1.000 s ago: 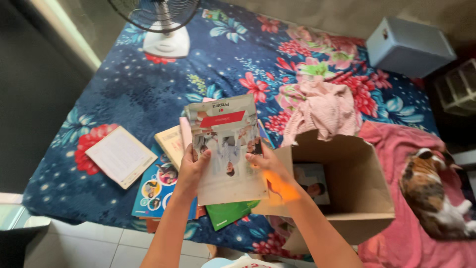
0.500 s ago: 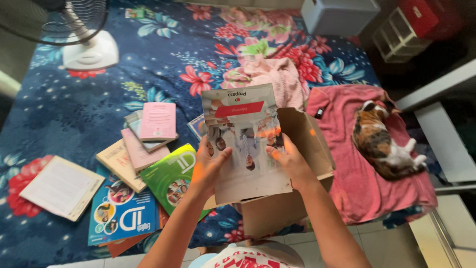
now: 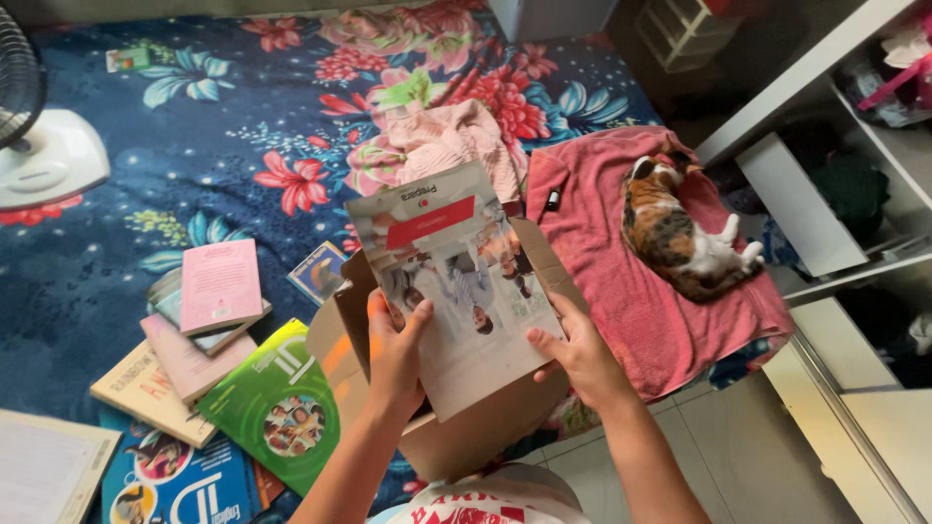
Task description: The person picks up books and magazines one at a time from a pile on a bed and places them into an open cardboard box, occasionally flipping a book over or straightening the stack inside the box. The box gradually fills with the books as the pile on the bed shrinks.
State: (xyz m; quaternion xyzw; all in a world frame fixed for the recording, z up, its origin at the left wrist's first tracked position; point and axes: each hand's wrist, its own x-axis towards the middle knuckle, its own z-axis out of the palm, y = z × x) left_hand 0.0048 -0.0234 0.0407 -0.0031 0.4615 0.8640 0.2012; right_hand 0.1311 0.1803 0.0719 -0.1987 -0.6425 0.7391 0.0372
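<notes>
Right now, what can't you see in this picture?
Head view only:
- Inside of the cardboard box: hidden by the big book that the left hand and right hand hold over it.
- Fan: cut off by the left edge.
- Cat: its face is curled away.
- Lower books in the pile: covered by upper ones.

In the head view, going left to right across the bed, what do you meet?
White fan base → pink book on a stack → green book → left hand → book with a red band held over a cardboard box → right hand → cat on a pink towel.
</notes>
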